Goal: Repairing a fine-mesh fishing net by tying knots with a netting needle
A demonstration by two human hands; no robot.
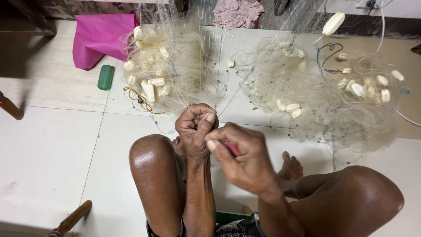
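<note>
- Open room: bare pale tiled floor (48, 149) spreads wide on the left, while heaps crowd the space ahead and to the right.
- Left hand (195, 127) is clenched, pinching strands of fine, translucent fishing net (206, 66) that stretch taut away from the knees.
- Right hand (241, 153) is curled closed around a slim red tool (232, 149), touching the left.
- The net lies in two tangled mounds, wispy and pale, studded with smooth oval cream floats (151, 90).
- A green cylinder (105, 77) sits just beside a pink cloth (98, 37), far left.
- Dark cable (329, 57) loops near the right mound.
</note>
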